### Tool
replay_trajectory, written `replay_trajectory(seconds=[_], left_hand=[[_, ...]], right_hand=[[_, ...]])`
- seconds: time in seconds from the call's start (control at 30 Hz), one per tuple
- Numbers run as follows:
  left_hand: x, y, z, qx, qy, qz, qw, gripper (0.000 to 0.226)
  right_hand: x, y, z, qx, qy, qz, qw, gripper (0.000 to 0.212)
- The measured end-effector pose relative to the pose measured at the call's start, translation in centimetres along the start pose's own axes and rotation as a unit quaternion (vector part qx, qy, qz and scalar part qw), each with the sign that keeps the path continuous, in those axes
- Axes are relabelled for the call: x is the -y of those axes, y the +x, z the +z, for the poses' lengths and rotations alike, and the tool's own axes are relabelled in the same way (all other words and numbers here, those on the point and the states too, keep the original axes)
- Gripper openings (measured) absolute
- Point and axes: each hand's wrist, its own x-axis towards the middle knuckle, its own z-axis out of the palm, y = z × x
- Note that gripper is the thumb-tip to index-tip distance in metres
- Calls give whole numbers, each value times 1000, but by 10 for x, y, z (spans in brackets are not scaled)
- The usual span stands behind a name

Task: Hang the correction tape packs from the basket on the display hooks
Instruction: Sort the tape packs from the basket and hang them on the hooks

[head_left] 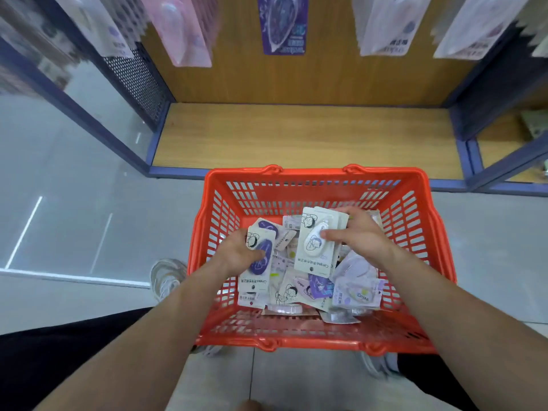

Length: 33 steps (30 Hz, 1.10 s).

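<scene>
- A stack of white-cased packs [318,241] is gripped by the right hand [360,235] near the far wall of the red basket [311,178]
- A purple-cased pack [259,256] is pinched by the left hand [237,252] by the left wall
- Many loose packs [314,287] are left on the basket floor
- Hung packs [283,25] are seen above, so much hanging is judged left

Grey tiled floor [89,203] fills the lower and left frame. Directly on it: red plastic basket [314,172] at centre, blue-framed display unit [178,172] just behind the basket's far rim. One pale sneaker [166,277] sits beside the basket's left wall, another [382,366] at its near right corner. The basket bottom carries overlapping correction tape packs [296,289].
</scene>
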Motion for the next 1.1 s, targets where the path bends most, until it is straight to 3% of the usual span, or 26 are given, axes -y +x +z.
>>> replay_trajectory(seconds=[0.1,0.23,0.47,0.63,0.9,1.0,1.1], left_hand=[[-38,-26,-29,49,-78,47,995,21],[-90,-79,-60,88,-188,111,972,26],[-137,-150,-86,19,-228,210,951,27],[-154,-177,-80,4,-291,206,934,37],[-167,-190,-83,21,-321,236,917,59],[-172,-189,-88,21,-296,240,924,44],[-175,-189,-93,-2,-291,229,929,25]], right_hand=[[29,-21,-5,-6,9,-33,999,59],[80,-65,-11,3,15,-86,996,59],[152,-146,-20,60,68,-154,984,60],[172,-187,-14,47,106,-182,976,74],[169,-203,1,-17,145,-210,967,58],[165,-201,10,-42,176,-224,958,73],[166,-199,17,-54,177,-230,955,69]])
